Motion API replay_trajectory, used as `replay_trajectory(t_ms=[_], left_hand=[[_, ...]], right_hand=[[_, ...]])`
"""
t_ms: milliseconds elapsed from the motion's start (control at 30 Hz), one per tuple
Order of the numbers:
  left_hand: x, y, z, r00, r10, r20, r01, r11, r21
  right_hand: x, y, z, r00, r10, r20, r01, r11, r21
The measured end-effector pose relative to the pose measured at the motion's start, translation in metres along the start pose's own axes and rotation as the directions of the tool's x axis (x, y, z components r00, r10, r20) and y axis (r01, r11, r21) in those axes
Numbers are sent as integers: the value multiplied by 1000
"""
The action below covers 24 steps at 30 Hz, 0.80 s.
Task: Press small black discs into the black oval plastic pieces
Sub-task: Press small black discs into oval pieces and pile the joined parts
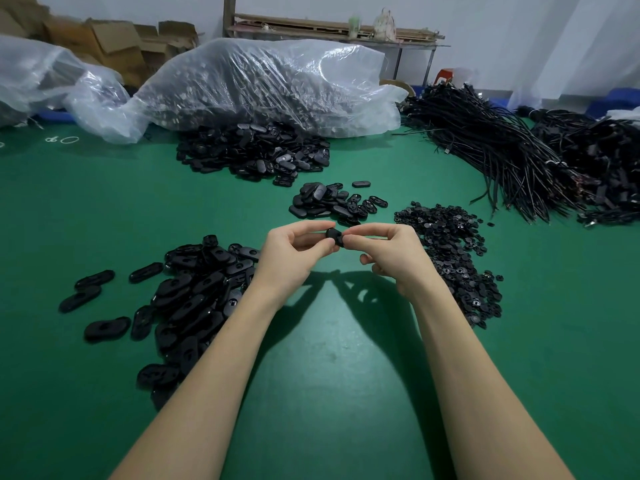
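Green table point(322, 358); oval piece point(335, 236) half-hidden between fingers

A workshop: bagged parts point(263, 88), cable bundles point(485, 150), green worktable point(329, 375).

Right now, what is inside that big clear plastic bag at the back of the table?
The clear plastic bag is packed with small dark pieces, and black oval pieces spill out at its front. The crinkled plastic blurs them, so I cannot tell whether all inside are the same.
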<state>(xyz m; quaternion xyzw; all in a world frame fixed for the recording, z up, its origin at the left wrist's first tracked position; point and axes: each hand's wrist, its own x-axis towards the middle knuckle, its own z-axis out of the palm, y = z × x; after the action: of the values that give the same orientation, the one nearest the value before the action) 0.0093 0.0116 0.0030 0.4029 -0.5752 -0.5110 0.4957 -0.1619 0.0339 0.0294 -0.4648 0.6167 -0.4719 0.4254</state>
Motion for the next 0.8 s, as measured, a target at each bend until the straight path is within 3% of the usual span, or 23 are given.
replay_trajectory(t_ms=[367, 567, 800], left_hand=[[0, 1, -2, 999, 29, 23, -30, 996, 79], [-1, 1, -2, 1000, -27, 15, 28, 1000, -6], [0, -2, 0, 988, -143, -55, 139, 988, -67]], right_hand=[[1, 1, 4, 1000, 6, -29, -6, 1000, -8], [1, 4, 10, 994, -31, -103, 29, 999, -27], [-5, 7, 11, 998, -52, 21, 49, 992, 119]])
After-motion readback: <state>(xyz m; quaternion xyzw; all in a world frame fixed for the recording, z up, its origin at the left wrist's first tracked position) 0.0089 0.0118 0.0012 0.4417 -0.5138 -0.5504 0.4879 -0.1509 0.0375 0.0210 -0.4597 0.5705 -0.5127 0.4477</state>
